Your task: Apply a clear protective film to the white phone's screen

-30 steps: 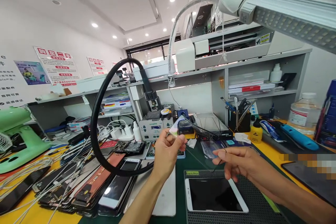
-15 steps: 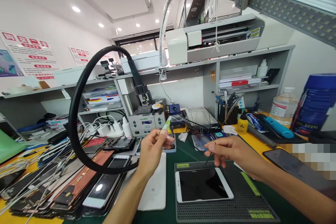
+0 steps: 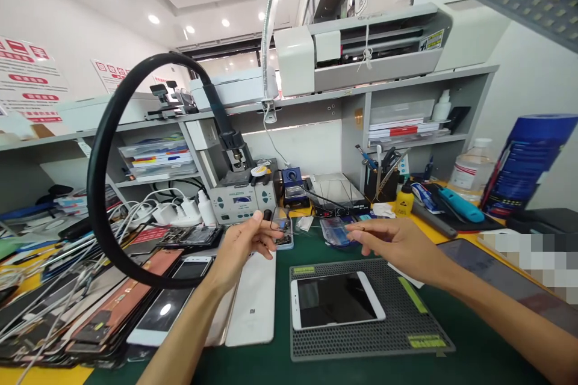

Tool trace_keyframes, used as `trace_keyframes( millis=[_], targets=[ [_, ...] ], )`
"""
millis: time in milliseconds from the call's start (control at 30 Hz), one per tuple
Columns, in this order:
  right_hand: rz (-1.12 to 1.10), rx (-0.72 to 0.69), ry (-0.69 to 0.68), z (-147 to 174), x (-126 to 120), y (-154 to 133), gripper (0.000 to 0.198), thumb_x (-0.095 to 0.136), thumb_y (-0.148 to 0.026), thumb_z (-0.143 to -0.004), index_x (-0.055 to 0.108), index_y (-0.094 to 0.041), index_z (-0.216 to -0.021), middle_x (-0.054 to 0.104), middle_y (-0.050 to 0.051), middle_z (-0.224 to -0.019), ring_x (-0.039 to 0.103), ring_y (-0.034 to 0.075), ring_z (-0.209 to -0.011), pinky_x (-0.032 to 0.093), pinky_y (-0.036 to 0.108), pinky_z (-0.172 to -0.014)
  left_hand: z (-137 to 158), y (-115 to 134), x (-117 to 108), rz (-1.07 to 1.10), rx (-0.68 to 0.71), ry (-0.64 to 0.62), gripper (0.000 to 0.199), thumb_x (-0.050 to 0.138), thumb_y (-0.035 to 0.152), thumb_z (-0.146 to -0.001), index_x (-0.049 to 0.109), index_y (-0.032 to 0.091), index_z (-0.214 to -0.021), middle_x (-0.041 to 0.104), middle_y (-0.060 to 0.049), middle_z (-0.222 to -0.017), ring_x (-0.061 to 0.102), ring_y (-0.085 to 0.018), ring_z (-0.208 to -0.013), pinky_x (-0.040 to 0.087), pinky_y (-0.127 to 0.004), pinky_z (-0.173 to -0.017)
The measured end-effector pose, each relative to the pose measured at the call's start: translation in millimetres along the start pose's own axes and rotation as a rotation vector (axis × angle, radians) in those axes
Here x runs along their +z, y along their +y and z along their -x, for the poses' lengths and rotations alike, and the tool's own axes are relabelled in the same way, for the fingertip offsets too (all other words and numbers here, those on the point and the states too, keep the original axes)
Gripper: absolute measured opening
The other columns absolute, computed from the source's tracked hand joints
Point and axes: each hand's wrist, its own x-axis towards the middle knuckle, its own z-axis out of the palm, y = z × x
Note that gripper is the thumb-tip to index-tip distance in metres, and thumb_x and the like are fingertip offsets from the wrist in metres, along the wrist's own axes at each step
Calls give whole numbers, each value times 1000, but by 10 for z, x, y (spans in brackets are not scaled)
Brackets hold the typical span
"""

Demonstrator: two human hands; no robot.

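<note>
A white-framed smartphone (image 3: 336,301) lies screen up on a grey perforated mat (image 3: 361,343). Beyond its left side, my left hand (image 3: 246,246) is raised with thumb and index finger pinched. A short dark stub shows above these fingers and a thin clear piece beside them; what it is cannot be made out. My right hand (image 3: 383,240) hovers past the phone's far right corner, fingertips pressed together around something thin and dark, too small to name. Neither hand touches the phone.
Stacked phones and parts (image 3: 130,295) crowd the left, beside a white phone back (image 3: 250,301). A black hose (image 3: 97,192) loops above them. Behind stand a grey rework station (image 3: 241,198), a tool holder (image 3: 382,183) and a yellow bottle (image 3: 404,200). A dark tablet-like panel (image 3: 487,271) lies right.
The view has shifted slightly. My hands have moved a little farther apart. The green-and-white piece at my left fingers no longer shows; a dark stub does. The phone remains on the mat.
</note>
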Motion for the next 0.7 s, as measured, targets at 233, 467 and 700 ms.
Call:
trace_keyframes(
  millis=[233,467,700],
  targets=[
    [149,-360,51,36,82,57,26,63,-33,-96,80,-32,-116,82,2,-103,76,27,-91,61,39,-80,80,43,-108,-287,-25,-152,57,62,69,-89,80,17,-105,75,-11,-91,69,-24,-80,58,-36,-76],
    [167,-380,105,21,128,87,23,64,-30,-94,82,-30,-108,82,2,-105,76,27,-99,62,40,-89,110,78,-142,-378,-29,-256,41,75,57,-82,77,22,-104,75,-10,-108,69,-28,-98,54,-37,-84],
    [303,-136,138,-54,-112,104,39,60,-42,-96,74,-23,-127,79,8,-112,73,22,-80,58,32,-67,87,19,-193,-365,-22,-229,43,76,54,-83,75,22,-111,75,-11,-110,69,-31,-102,54,-40,-89]
  ],
)
